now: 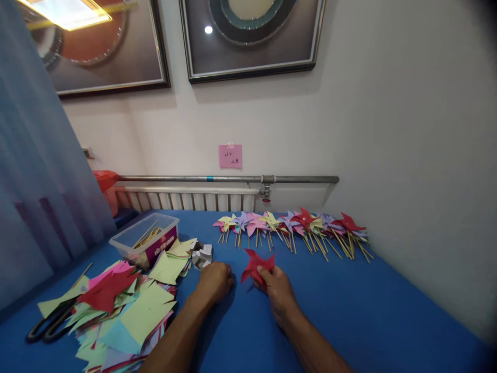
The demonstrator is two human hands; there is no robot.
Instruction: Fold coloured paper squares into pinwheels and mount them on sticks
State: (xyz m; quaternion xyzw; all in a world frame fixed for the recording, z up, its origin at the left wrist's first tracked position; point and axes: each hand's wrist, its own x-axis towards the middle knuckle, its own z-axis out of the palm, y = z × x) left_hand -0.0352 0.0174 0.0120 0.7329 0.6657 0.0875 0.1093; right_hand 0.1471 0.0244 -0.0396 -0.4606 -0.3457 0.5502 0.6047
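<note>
A red paper pinwheel with folded blades is pinched in my right hand, thumb on its front. No stick shows on it. My left hand is closed with knuckles up beside a small open white box; what its fingers hold, if anything, is hidden. Left of that hand lies a heap of cut paper squares in pale green, blue, pink and red. Black-handled scissors lie partly under the heap's left side.
A clear plastic tub holds thin wooden sticks. Finished pinwheels on sticks lie in a row along the back of the blue table. Behind are a radiator and a pipe; a blue curtain hangs at left.
</note>
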